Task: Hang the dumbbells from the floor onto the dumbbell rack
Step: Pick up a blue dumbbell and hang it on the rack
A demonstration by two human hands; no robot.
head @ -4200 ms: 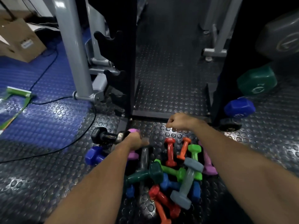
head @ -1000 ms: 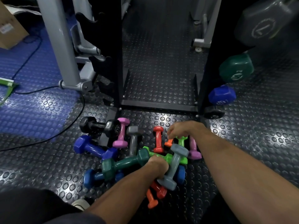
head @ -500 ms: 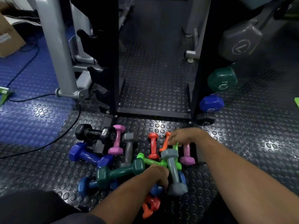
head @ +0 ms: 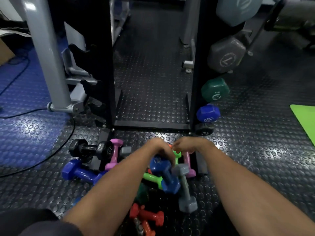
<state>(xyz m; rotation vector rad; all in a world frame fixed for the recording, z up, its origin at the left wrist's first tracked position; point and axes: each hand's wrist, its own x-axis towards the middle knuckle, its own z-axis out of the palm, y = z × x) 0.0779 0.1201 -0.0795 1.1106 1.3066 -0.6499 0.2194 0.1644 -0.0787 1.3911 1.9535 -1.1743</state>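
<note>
Dumbbells point(head: 185, 188) litter studded rubber floor point(head: 255, 150); left fingers point(head: 167, 153) hold blue dumbbell point(head: 163, 174), right's unclear.

Both bare forearms reach from six o'clock toward a heap of small coloured dumbbells on the black studded rubber floor point(head: 255, 150); the left hand point(head: 158, 149) has its grip curled round a blue hexagonal-headed dumbbell point(head: 166, 174), raised above the pile; the right hand point(head: 189, 145) lies just beside it at three o'clock, fingers curled over a bright green dumbbell point(head: 177, 156), though blur hides the exact hold; at nine o'clock of the hands lie a pink dumbbell point(head: 114, 154) and a black round-headed dumbbell point(head: 90, 148); a grey dumbbell point(head: 185, 188) lies toward five o'clock; the black metal dumbbell rack point(head: 151, 125) stands at twelve o'clock.
</note>
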